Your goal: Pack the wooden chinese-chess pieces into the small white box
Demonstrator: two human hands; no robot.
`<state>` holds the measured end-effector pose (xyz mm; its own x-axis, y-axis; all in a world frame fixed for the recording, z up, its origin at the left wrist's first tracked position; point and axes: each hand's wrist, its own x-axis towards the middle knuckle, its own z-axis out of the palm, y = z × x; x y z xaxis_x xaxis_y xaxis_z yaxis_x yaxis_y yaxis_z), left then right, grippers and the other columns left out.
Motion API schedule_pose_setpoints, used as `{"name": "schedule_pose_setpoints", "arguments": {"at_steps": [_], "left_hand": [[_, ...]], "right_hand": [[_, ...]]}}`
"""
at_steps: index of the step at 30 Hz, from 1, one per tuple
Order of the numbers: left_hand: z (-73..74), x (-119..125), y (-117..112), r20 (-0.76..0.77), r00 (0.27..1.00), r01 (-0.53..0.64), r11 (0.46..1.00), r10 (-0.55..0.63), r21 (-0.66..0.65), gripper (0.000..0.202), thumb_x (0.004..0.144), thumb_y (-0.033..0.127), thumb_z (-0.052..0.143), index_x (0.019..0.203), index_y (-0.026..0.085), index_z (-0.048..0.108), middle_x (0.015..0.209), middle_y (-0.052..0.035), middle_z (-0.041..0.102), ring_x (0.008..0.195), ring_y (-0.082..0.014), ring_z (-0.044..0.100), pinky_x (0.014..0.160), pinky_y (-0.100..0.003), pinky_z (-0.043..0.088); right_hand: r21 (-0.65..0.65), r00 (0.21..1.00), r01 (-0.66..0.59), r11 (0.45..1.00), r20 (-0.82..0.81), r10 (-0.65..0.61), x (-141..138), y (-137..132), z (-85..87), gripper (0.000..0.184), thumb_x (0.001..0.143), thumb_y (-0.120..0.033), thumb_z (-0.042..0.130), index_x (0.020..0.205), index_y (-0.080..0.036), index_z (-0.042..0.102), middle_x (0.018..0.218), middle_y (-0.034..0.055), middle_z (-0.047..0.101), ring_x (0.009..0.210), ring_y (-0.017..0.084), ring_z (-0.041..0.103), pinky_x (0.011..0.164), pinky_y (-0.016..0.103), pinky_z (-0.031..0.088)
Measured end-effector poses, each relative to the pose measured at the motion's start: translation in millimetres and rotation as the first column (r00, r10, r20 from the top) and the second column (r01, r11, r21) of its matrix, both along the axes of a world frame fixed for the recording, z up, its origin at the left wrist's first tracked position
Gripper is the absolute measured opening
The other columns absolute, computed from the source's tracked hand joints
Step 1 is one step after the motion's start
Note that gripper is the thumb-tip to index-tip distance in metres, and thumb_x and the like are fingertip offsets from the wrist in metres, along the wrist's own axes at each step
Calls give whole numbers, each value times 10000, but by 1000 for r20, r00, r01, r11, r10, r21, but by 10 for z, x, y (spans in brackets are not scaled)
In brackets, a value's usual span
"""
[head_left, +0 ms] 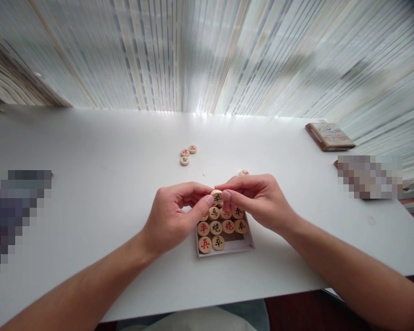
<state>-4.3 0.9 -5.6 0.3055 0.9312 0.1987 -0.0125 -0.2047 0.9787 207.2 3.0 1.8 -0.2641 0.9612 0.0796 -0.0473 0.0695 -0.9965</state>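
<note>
Between the fingertips of my left hand (179,214) and my right hand (262,200) is a round wooden Chinese chess piece (217,197) with a black character. Both hands pinch it from opposite sides, above a shallow open box (250,241). Rows of similar pieces lie face up in the box, among them a red-lettered piece (204,244) and a black-lettered piece (218,242) in the nearest row. To the right of those two, the box's bottom shows. My fingers hide part of the far rows.
Three loose pieces (184,161) lie together farther back on the white table (124,151). Another red-lettered piece (243,173) sits just behind my right hand. A brown box (331,136) rests at the back right, by the striped curtain (193,55). Blurred-out items lie at both sides.
</note>
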Motion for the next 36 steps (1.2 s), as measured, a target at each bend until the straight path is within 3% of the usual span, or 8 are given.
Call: {"name": "schedule_pose_setpoints", "arguments": {"at_steps": [14,23,31,36], "left_hand": [[124,18,38,101,993,82,976,-63,-203,67,860,192,897,799,175,874,654,-1,776,614,-97,687,602,-137,570],[64,15,20,232,972,112,952,-45,-285,132,911,172,853,1042,158,845,704,-1,808,628,-108,754,656,-173,651],[68,36,17,278,960,112,952,-30,-285,360,738,7,951,1038,182,855,768,14,849,700,-122,815,677,-132,664],[62,28,0,289,957,104,952,-18,-287,330,741,35,969,1017,180,858,757,3,853,664,-137,816,663,-163,687]], "right_hand": [[2,998,-58,998,-28,58,9,-8,-19,167,846,-260,943,1012,-257,924,722,44,821,590,118,710,555,190,581],[-54,996,-8,999,-91,3,-1,-16,4,178,902,-254,899,1080,-256,906,709,29,810,576,122,722,563,221,610],[-108,984,-39,993,-176,20,-10,-13,-8,226,841,-225,960,1055,-233,887,753,18,821,601,111,732,583,198,627],[-112,985,-61,992,-169,41,-13,-9,17,286,786,-199,992,1052,-252,903,826,36,851,668,129,767,600,196,636]]}}
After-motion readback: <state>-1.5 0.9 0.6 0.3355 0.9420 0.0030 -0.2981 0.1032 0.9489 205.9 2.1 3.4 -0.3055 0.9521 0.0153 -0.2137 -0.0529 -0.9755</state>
